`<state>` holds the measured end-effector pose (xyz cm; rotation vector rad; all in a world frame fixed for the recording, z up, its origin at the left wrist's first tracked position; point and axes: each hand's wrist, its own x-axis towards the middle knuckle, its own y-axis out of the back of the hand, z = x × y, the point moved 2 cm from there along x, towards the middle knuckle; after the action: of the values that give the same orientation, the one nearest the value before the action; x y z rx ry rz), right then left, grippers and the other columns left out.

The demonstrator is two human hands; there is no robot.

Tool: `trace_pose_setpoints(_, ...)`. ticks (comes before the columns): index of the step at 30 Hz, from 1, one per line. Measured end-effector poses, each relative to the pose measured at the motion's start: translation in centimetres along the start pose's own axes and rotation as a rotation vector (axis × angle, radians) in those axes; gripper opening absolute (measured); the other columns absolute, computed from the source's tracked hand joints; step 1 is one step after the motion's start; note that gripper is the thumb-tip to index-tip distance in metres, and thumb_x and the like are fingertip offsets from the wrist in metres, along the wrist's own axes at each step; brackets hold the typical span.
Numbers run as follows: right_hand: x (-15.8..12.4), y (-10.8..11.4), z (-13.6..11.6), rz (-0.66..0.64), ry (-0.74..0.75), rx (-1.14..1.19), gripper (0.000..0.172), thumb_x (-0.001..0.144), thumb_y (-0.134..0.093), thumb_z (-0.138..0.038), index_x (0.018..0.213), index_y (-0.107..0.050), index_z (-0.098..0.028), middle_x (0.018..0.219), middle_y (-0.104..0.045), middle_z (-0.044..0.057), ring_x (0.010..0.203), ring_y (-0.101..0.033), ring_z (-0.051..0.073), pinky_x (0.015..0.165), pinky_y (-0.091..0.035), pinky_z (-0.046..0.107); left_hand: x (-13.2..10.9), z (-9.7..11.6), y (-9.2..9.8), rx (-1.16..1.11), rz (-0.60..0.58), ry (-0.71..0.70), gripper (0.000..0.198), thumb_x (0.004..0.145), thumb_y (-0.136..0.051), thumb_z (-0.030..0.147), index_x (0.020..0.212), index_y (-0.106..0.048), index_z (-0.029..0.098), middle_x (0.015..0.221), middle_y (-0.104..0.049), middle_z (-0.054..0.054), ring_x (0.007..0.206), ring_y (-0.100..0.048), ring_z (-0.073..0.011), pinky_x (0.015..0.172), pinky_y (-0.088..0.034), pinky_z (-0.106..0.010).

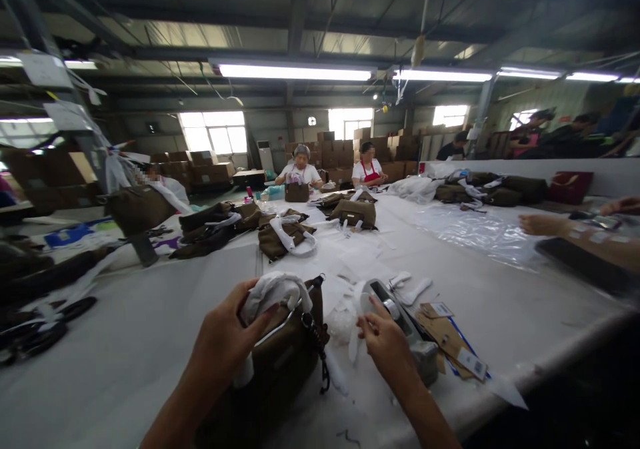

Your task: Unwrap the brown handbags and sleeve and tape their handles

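A dark brown bag (280, 376) stands at the table's near side, with a metal-edged opening and a braided dark cord charm (320, 349) on its right side. My left hand (233, 329) is closed around its handle (275, 289), which is wrapped in white paper. Beside the bag, my right hand (383, 336) reaches to a grey tape dispenser (425, 352). Its index finger points along the roll, while the thumb and other fingers are drawn together. What they pinch is too small to tell; a pale strip shows just below them.
Paper tags (457, 342) lie right of the dispenser. Several brown bags (355, 212) with white-wrapped handles are spread farther back. Clear plastic sheets (465, 229) cover the right side, near a co-worker's arms (575, 226). Other people (300, 169) sit across the table.
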<state>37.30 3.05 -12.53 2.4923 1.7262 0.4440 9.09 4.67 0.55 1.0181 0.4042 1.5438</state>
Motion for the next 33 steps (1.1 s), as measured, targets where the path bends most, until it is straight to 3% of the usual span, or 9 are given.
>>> trace_pose_setpoints(2,-1.3,0.1,-0.4,-0.016,0.010,0.016,0.041,0.087,-0.058,-0.056,0.080,-0.072,-0.018,0.083,-0.074,0.013,0.058,-0.066,0.018,0.051,-0.050,0.028,0.6,0.6,0.5,0.067,0.002,-0.051,0.047,0.084,-0.059,0.051,0.121,-0.068,0.023,0.094,-0.078,-0.004,0.080,-0.073,-0.0256,0.073,-0.054,-0.031)
trace_pose_setpoints(5,-3.8,-1.4,-2.2,-0.249,-0.047,0.267,0.051,0.088,-0.059,-0.062,0.102,-0.072,-0.015,0.079,-0.073,0.009,0.044,-0.054,0.010,0.041,-0.039,0.022,1.2,1.1,0.7,0.062,0.006,-0.114,0.041,0.084,-0.058,0.042,0.118,-0.070,0.024,0.092,-0.077,-0.002,0.079,-0.073,-0.0241,0.075,-0.053,-0.030)
trace_pose_setpoints(10,-5.9,-4.7,-3.5,-0.564,-0.155,0.497,0.054,0.085,-0.065,-0.065,0.097,-0.071,-0.012,0.065,-0.067,0.003,0.032,-0.038,0.003,0.032,-0.020,0.017,1.0,0.6,0.5,-0.048,0.024,-0.147,0.042,0.083,-0.064,0.046,0.118,-0.072,0.023,0.103,-0.078,-0.003,0.088,-0.073,-0.0240,0.083,-0.055,-0.030)
trace_pose_setpoints(14,-5.5,-6.2,-4.0,-0.552,-0.192,0.514,0.057,0.083,-0.067,-0.066,0.094,-0.072,-0.010,0.062,-0.066,0.002,0.032,-0.037,0.003,0.032,-0.018,0.018,0.4,0.8,0.1,-0.124,0.017,-0.228,0.041,0.085,-0.067,0.044,0.118,-0.072,0.021,0.121,-0.073,-0.006,0.111,-0.068,-0.0257,0.100,-0.052,-0.033)
trace_pose_setpoints(19,-4.4,-7.2,-7.2,-0.498,-0.115,0.596,0.050,0.088,-0.065,-0.062,0.085,-0.071,-0.012,0.063,-0.064,0.000,0.037,-0.036,0.002,0.037,-0.020,0.018,-0.4,1.5,0.0,-0.169,-0.119,-0.257,0.053,0.084,-0.069,0.053,0.128,-0.069,0.023,0.139,-0.064,-0.008,0.129,-0.059,-0.0284,0.112,-0.045,-0.039)
trace_pose_setpoints(24,-3.6,-7.3,-9.7,-0.528,-0.027,0.550,0.051,0.095,-0.058,-0.058,0.074,-0.067,-0.013,0.041,-0.043,-0.006,0.036,-0.032,0.004,0.040,-0.019,0.019,-0.6,0.2,0.8,-0.275,-0.048,-0.071,0.070,0.090,-0.051,0.067,0.141,-0.059,0.020,0.153,-0.050,-0.014,0.125,-0.063,-0.0342,0.084,-0.062,-0.038)
trace_pose_setpoints(28,-3.2,-6.9,-10.3,-0.565,0.024,0.500,0.046,0.096,-0.057,-0.054,0.075,-0.066,-0.013,0.043,-0.047,-0.006,0.036,-0.035,0.005,0.039,-0.023,0.018,0.1,-0.8,0.5,-0.433,-0.060,0.151,0.079,0.088,-0.056,0.067,0.147,-0.051,0.015,0.129,-0.070,-0.016,0.108,-0.071,-0.0336,0.070,-0.061,-0.034)
trace_pose_setpoints(31,-3.3,-6.4,-10.6,-0.568,0.067,0.404,0.041,0.096,-0.055,-0.053,0.080,-0.064,-0.016,0.058,-0.062,-0.002,0.038,-0.046,0.006,0.039,-0.031,0.018,0.8,-0.3,0.3,-0.619,-0.139,0.158,0.088,0.077,-0.075,0.059,0.147,-0.051,0.012,0.097,-0.079,-0.010,0.089,-0.074,-0.0277,0.072,-0.059,-0.031)
trace_pose_setpoints(33,-3.5,-5.7,-11.0,-0.453,0.147,0.256,0.034,0.096,-0.057,-0.050,0.089,-0.064,-0.018,0.068,-0.069,0.000,0.041,-0.055,0.009,0.043,-0.040,0.020,1.1,0.3,0.5,-0.683,-0.132,0.126,0.089,0.071,-0.083,0.052,0.146,-0.051,0.014,0.089,-0.079,-0.005,0.084,-0.074,-0.0228,0.076,-0.057,-0.029)
